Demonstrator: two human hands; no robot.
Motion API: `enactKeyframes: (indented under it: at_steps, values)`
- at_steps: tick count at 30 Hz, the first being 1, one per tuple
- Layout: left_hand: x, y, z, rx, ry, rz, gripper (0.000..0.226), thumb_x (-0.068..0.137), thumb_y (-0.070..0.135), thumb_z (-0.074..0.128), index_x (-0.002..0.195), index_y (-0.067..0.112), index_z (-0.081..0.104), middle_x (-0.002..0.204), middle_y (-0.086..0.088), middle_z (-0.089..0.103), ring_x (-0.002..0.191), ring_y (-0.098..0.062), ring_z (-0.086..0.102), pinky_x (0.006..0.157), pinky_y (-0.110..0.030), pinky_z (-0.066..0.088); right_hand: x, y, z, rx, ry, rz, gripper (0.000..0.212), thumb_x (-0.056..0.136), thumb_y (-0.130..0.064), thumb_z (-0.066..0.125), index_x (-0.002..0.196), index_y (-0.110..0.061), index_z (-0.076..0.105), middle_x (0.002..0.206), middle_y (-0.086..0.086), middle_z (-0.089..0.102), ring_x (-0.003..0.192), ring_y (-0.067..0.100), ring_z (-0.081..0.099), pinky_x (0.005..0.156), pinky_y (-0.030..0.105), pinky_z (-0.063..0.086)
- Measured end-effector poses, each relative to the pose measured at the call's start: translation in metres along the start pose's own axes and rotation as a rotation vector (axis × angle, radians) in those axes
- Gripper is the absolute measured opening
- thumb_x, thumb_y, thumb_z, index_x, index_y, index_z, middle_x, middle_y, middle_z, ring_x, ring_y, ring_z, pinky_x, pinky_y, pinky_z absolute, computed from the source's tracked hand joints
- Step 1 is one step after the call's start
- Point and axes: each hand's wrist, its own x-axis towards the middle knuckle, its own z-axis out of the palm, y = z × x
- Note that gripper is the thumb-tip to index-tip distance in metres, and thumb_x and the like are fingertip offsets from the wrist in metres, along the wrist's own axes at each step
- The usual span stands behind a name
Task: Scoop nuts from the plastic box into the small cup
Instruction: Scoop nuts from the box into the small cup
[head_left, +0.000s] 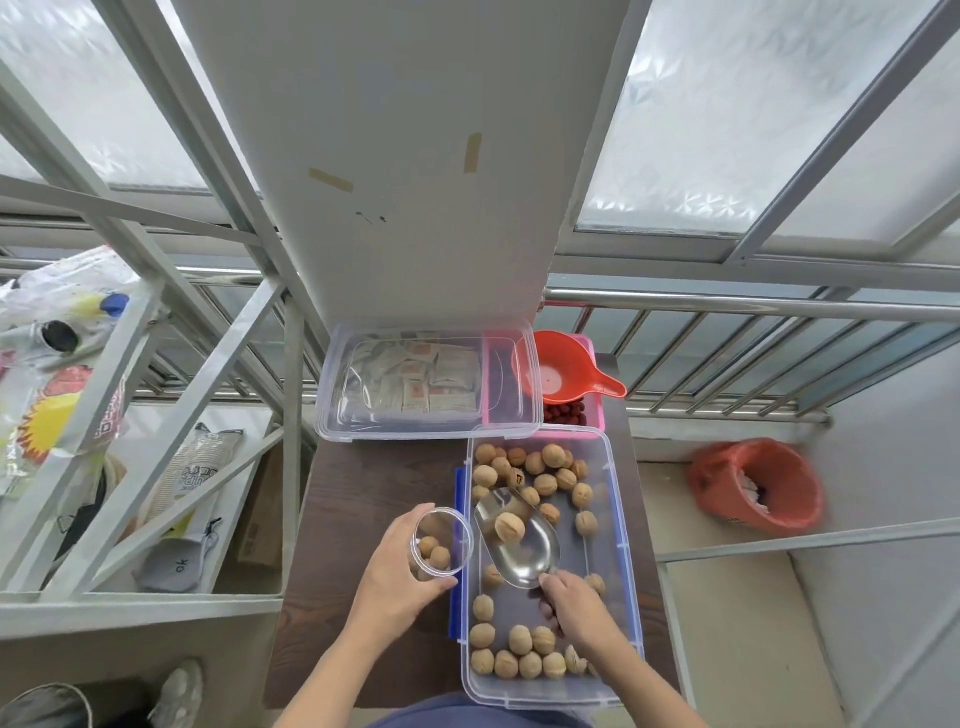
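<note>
A clear plastic box (615, 519) with blue clips lies on a dark table and holds several walnuts (545, 486). My right hand (576, 608) grips the handle of a metal scoop (524, 545) over the box; one walnut (510, 527) rests in the scoop. My left hand (400, 577) holds a small clear cup (441, 543) tilted toward the scoop, just left of the box's edge. Two nuts lie inside the cup.
Behind the nut box sit a clear lidded box (415, 384) of sachets and a pink box (576, 415) with an orange funnel (566, 369). A metal shelf frame (156, 467) stands left. A railing and an orange-lined bin (758, 486) are at right.
</note>
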Motion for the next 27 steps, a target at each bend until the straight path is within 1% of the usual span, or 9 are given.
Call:
enactKeyframes:
  at_steps: [4, 7, 9, 14, 18, 21, 23, 25, 27]
  values:
    - [0.002, 0.002, 0.002, -0.001, -0.005, 0.000, 0.092, 0.073, 0.013, 0.097, 0.151, 0.032, 0.051, 0.147, 0.017, 0.056, 0.129, 0.010, 0.052, 0.096, 0.008, 0.036, -0.043, -0.025, -0.028, -0.152, 0.003, -0.075, 0.032, 0.100, -0.023, 0.047, 0.079, -0.012, 0.067, 0.057, -0.002, 0.053, 0.046, 0.008, 0.043, 0.050, 0.026, 0.035]
    - [0.002, 0.005, 0.002, 0.012, -0.012, 0.024, 0.093, 0.073, 0.009, 0.097, 0.152, 0.031, 0.051, 0.148, 0.017, 0.054, 0.128, 0.019, 0.048, 0.098, 0.009, 0.033, -0.072, -0.046, -0.039, -0.367, -0.006, -0.156, 0.034, 0.100, -0.035, 0.047, 0.076, -0.021, 0.066, 0.065, -0.005, 0.064, 0.057, 0.006, 0.056, 0.062, 0.031, 0.045]
    - [0.002, 0.007, 0.002, 0.027, -0.012, 0.054, 0.093, 0.072, 0.010, 0.097, 0.151, 0.032, 0.052, 0.147, 0.018, 0.055, 0.130, 0.022, 0.045, 0.101, 0.008, 0.033, -0.086, -0.058, -0.040, -0.506, -0.012, -0.201, 0.036, 0.102, -0.042, 0.044, 0.081, -0.022, 0.066, 0.073, -0.005, 0.066, 0.066, 0.009, 0.059, 0.064, 0.031, 0.045]
    - [-0.002, 0.006, 0.003, 0.023, 0.009, 0.105, 0.096, 0.068, 0.008, 0.098, 0.145, 0.042, 0.052, 0.147, 0.022, 0.055, 0.136, 0.013, 0.048, 0.109, 0.001, 0.034, -0.107, -0.073, -0.026, -0.885, 0.133, -0.313, 0.040, 0.102, -0.053, 0.034, 0.078, -0.024, 0.046, 0.085, 0.002, 0.062, 0.073, 0.026, 0.051, 0.062, 0.040, 0.038]
    - [-0.004, 0.004, 0.003, 0.018, 0.007, 0.116, 0.094, 0.069, 0.011, 0.097, 0.146, 0.042, 0.051, 0.148, 0.022, 0.054, 0.139, 0.008, 0.049, 0.112, -0.004, 0.035, -0.121, -0.073, -0.025, -0.956, 0.230, -0.311, 0.038, 0.102, -0.052, 0.032, 0.083, -0.022, 0.047, 0.083, 0.000, 0.055, 0.075, 0.027, 0.049, 0.066, 0.039, 0.040]
    - [-0.008, 0.004, 0.004, 0.027, 0.016, 0.102, 0.092, 0.074, 0.014, 0.095, 0.150, 0.038, 0.049, 0.148, 0.029, 0.049, 0.138, 0.015, 0.045, 0.109, 0.001, 0.033, -0.129, -0.061, -0.034, -0.924, 0.265, -0.283, 0.038, 0.101, -0.051, 0.033, 0.080, -0.023, 0.048, 0.081, -0.001, 0.058, 0.073, 0.025, 0.052, 0.065, 0.039, 0.042]
    - [-0.009, 0.003, 0.005, 0.021, 0.027, 0.080, 0.091, 0.076, 0.014, 0.094, 0.152, 0.036, 0.049, 0.148, 0.028, 0.049, 0.137, 0.015, 0.045, 0.109, -0.001, 0.035, -0.125, -0.048, -0.042, -0.808, 0.252, -0.252, 0.040, 0.099, -0.053, 0.036, 0.076, -0.022, 0.048, 0.077, -0.003, 0.062, 0.069, 0.019, 0.055, 0.060, 0.035, 0.042]
    - [-0.010, 0.003, 0.005, 0.019, 0.037, 0.063, 0.092, 0.075, 0.014, 0.094, 0.152, 0.036, 0.048, 0.148, 0.027, 0.050, 0.136, 0.012, 0.046, 0.111, -0.008, 0.038, -0.110, -0.032, -0.049, -0.505, 0.149, -0.166, 0.041, 0.100, -0.051, 0.043, 0.073, -0.023, 0.053, 0.068, -0.005, 0.060, 0.059, 0.012, 0.052, 0.057, 0.030, 0.039]
    - [-0.011, 0.003, 0.006, 0.019, 0.052, 0.050, 0.092, 0.075, 0.014, 0.095, 0.152, 0.035, 0.048, 0.146, 0.023, 0.053, 0.135, 0.006, 0.051, 0.111, -0.014, 0.040, -0.088, -0.013, -0.051, -0.085, 0.057, 0.023, 0.041, 0.100, -0.049, 0.050, 0.075, -0.019, 0.061, 0.063, -0.004, 0.051, 0.048, 0.011, 0.039, 0.049, 0.027, 0.031]
